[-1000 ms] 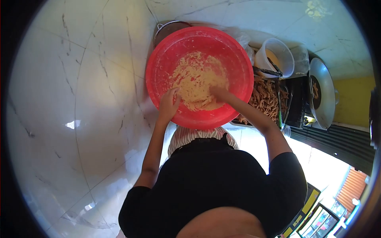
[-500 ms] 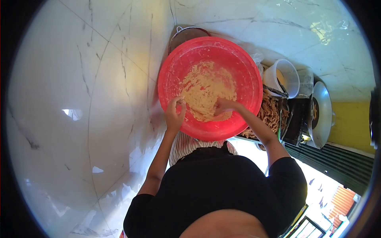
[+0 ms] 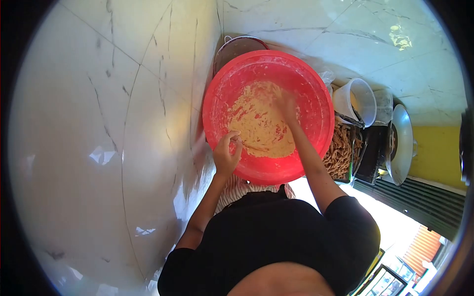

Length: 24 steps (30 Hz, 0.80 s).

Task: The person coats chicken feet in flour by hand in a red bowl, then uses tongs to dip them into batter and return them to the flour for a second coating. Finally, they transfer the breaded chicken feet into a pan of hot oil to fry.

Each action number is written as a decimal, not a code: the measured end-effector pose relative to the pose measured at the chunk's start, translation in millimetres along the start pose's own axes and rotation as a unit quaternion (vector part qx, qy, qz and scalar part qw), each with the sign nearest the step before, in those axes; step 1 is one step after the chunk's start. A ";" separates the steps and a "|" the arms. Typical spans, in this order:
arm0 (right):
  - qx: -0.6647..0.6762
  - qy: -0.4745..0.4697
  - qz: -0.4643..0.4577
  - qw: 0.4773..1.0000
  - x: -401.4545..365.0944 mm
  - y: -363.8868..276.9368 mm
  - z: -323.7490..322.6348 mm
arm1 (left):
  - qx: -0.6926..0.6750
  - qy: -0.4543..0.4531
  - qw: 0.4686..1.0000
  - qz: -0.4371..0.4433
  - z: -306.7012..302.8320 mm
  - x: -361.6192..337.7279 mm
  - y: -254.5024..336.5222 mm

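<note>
Smooth plastic basin; rough mixture

A clear tub is nr a see-thru bag & a pile of brown strips, w/ a big shiny pan & yellow wall to the R.

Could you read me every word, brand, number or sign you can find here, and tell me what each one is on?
None can be read.
Red basin: no lettering visible.
Plastic tub: no lettering visible.
Black shirt: no lettering on the part that shows.
Dark-framed case at the lower right: too small and blurred to tell whether it bears any.
</note>
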State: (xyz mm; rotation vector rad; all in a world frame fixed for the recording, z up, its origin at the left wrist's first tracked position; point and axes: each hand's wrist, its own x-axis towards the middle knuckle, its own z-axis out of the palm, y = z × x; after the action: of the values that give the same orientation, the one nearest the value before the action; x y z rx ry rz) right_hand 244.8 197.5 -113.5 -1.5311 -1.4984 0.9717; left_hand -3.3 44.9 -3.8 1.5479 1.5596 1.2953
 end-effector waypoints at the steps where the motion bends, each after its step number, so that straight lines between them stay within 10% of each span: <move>1: -0.079 0.052 0.002 0.995 5.9 24.7 14.1 | -0.004 -0.004 1.000 -0.001 -0.6 -0.8 0.4; 3: -0.158 0.098 0.007 0.983 12.8 38.8 36.0 | -0.005 -0.002 1.000 0.001 0.0 -3.0 -3.6; 9: 0.146 0.012 -0.018 0.989 13.2 6.9 100.8 | -0.022 0.014 1.000 0.015 1.5 -3.8 -5.4; 11: -0.189 -0.170 -0.244 0.936 -9.0 -24.5 104.5 | -0.031 0.010 0.999 0.011 -0.3 -3.3 -5.6; 13: -0.139 -0.239 -0.280 0.919 -42.8 -27.8 103.4 | -0.032 0.006 0.999 0.007 -2.4 -3.1 -4.4; 19: -0.071 -0.397 -0.157 0.902 -81.6 -14.5 73.0 | -0.046 0.022 0.999 0.016 -3.9 -0.9 0.2; 21: 0.427 -0.303 0.190 0.830 -49.6 -53.3 60.1 | -0.050 0.027 0.998 0.017 -2.9 0.1 -1.5; 24: 0.276 -0.273 0.146 0.910 9.5 -24.9 51.1 | -0.047 0.032 0.998 0.017 -1.4 -1.5 -2.8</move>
State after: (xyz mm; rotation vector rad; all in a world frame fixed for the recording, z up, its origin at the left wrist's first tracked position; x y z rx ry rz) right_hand 188.1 208.1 -112.1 -1.1207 -1.1868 1.9375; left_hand -5.5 43.5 -6.2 1.4926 1.4942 1.4287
